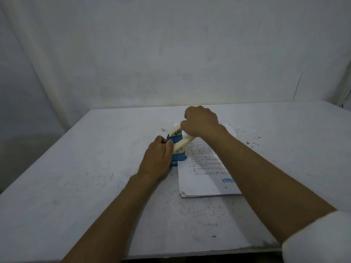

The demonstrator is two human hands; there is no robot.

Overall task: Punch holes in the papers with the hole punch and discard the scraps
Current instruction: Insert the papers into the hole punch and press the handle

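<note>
A hole punch [177, 149] with a blue body and cream lever arms sits just left of the frame's centre, on a pale, scuffed table [79, 186]. A stack of papers [203, 179], printed with dark lines of text and a blue heading, lies to the right of the punch, and its left edge is tucked into the punch's base. The stack runs toward the lower right of the frame, partly under the right forearm.

The left hand [158, 160] is wrapped around the left side of the blue body, fingers curled against it, grasping the punch. The right hand [201, 122], slightly above centre, is clenched over the raised far end of the cream lever, and the arms slope up toward it. A white sleeve [319, 238] shows at the lower right corner. Small dark specks dot the table to the right of the papers. A plain whitish wall [171, 54] fills the upper half.
</note>
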